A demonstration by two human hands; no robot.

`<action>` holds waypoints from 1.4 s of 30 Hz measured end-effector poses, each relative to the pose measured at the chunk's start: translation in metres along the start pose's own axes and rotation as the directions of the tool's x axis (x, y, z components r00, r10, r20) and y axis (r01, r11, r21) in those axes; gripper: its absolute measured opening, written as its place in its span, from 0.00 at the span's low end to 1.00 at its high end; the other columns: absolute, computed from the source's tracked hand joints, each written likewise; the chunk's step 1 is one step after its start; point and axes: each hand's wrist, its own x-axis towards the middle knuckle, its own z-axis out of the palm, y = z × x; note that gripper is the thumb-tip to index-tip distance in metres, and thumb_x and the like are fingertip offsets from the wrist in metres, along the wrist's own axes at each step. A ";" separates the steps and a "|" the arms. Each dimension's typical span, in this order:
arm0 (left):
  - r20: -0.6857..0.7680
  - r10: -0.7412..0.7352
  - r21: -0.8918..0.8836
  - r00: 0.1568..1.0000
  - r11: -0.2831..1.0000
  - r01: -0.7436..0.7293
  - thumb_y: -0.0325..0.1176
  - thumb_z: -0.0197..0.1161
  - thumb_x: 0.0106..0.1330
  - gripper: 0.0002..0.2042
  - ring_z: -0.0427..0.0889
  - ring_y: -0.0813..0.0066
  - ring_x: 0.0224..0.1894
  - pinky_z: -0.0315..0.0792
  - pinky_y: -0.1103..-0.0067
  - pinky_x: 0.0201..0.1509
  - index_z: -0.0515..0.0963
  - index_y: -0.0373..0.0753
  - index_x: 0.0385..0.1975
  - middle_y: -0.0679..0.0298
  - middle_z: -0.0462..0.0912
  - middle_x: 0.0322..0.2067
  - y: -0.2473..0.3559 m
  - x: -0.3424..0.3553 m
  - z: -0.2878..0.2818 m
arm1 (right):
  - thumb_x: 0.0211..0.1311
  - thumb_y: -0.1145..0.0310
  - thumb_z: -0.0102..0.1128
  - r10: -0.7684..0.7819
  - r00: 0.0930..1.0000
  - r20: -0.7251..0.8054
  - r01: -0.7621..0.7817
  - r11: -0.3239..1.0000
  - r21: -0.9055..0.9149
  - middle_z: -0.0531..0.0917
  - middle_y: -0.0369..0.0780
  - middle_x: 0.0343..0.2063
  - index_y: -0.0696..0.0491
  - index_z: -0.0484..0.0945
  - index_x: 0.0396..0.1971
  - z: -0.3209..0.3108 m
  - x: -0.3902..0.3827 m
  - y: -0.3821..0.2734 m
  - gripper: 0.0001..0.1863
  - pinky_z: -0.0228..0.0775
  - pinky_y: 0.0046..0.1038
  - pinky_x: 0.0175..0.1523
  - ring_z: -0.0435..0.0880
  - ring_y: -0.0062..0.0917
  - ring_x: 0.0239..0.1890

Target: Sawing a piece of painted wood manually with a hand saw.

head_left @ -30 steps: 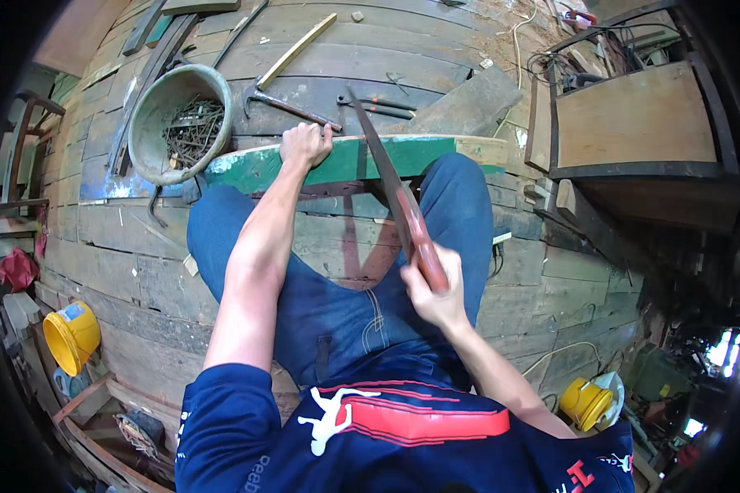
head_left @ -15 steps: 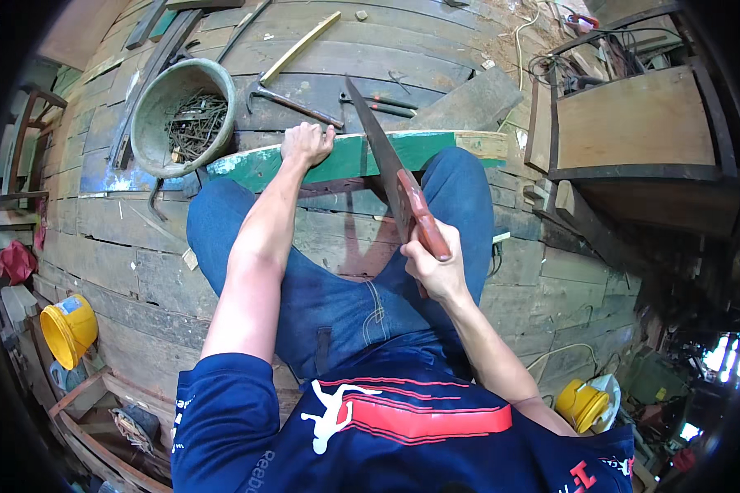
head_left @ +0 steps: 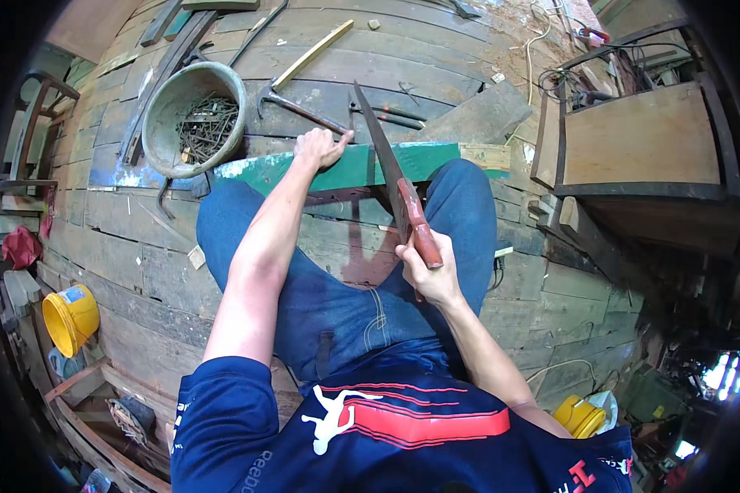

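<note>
A green-painted wooden board [head_left: 337, 175] lies crosswise by my knees, with bare wood at its right end. My left hand [head_left: 319, 149] presses on its far edge, fingers curled over it and thumb stretched toward the saw. In my right hand [head_left: 433, 275] is the red-brown handle of a handsaw [head_left: 389, 156], gripped in a closed fist. The blade slants up and left across the board; I cannot tell whether its teeth touch the wood. A claw hammer [head_left: 308, 112] lies just beyond my left hand, and a pair of pliers [head_left: 396, 115] lies beyond the blade.
A round tub [head_left: 237, 123] of nails stands left of the board. A thin wooden strip [head_left: 314, 54] and a wide plank [head_left: 485, 107] lie farther off. At the right stands a wooden cabinet [head_left: 641, 135]; yellow buckets [head_left: 70, 319] sit on both sides.
My left thumb has stretched out to the right, toward the blade. The saw handle has shifted slightly left and nearer to me. The whole view has moved a little.
</note>
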 end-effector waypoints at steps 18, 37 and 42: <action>-0.143 0.173 0.118 0.974 0.981 -0.157 0.58 0.48 0.66 0.28 0.83 0.49 0.39 0.76 0.61 0.46 0.83 0.37 0.31 0.46 0.82 0.35 0.001 -0.006 0.002 | 0.54 0.77 0.59 -0.193 0.981 -0.028 0.188 0.974 -0.129 0.68 0.30 0.10 0.55 0.67 0.16 0.011 -0.007 -0.001 0.12 0.55 0.21 0.18 0.65 0.13 0.12; -0.184 0.147 0.075 0.972 0.988 -0.135 0.59 0.49 0.64 0.30 0.83 0.46 0.40 0.77 0.60 0.46 0.83 0.33 0.31 0.43 0.83 0.36 0.004 -0.023 0.009 | 0.49 0.75 0.61 -0.045 0.995 -0.090 0.039 0.997 -0.064 0.70 0.37 0.12 0.58 0.68 0.16 0.013 -0.043 0.001 0.10 0.61 0.27 0.25 0.68 0.19 0.16; -0.141 0.166 0.088 0.976 0.984 -0.154 0.59 0.49 0.65 0.30 0.84 0.46 0.37 0.77 0.60 0.44 0.83 0.33 0.28 0.44 0.83 0.33 0.001 -0.023 0.009 | 0.50 0.75 0.60 -0.134 0.988 -0.074 0.122 0.983 -0.138 0.70 0.38 0.11 0.58 0.68 0.16 0.018 -0.040 0.001 0.10 0.63 0.28 0.25 0.70 0.22 0.16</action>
